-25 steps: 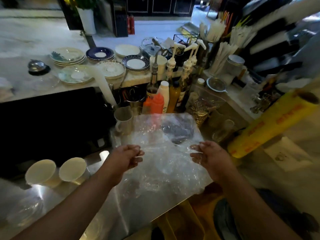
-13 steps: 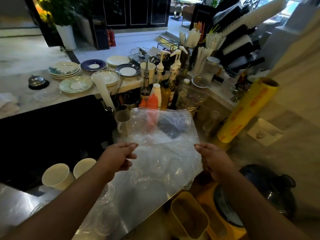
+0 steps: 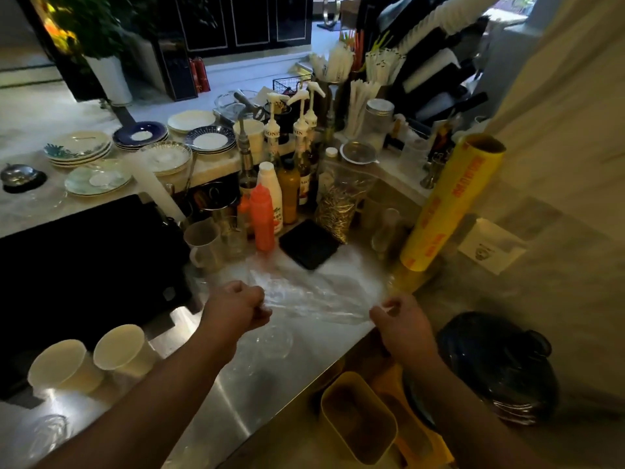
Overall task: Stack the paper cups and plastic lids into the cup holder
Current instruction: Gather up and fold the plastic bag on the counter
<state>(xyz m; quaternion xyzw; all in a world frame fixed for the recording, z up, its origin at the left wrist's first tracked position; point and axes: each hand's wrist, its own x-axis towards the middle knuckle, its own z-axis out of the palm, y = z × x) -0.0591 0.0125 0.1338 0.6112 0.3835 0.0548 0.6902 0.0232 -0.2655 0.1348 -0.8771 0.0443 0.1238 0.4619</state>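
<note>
Clear plastic, an empty bag [image 3: 314,296], hung stretched between my fists just above the steel worktop [image 3: 216,394]: my left hand [image 3: 236,308] was closed on one edge, my right hand [image 3: 399,319] pinched the other. The two paper cups [image 3: 91,360] lay on their sides well to my left, and a clear lid [image 3: 274,340] sat on the worktop just under the bag. I could not pick out the cup holder for certain among the clutter at the far right. The risk, I judged, was the slack bag dragging over that light lid and sweeping it off the near edge, or brushing the orange bottle [image 3: 262,221] beyond.
</note>
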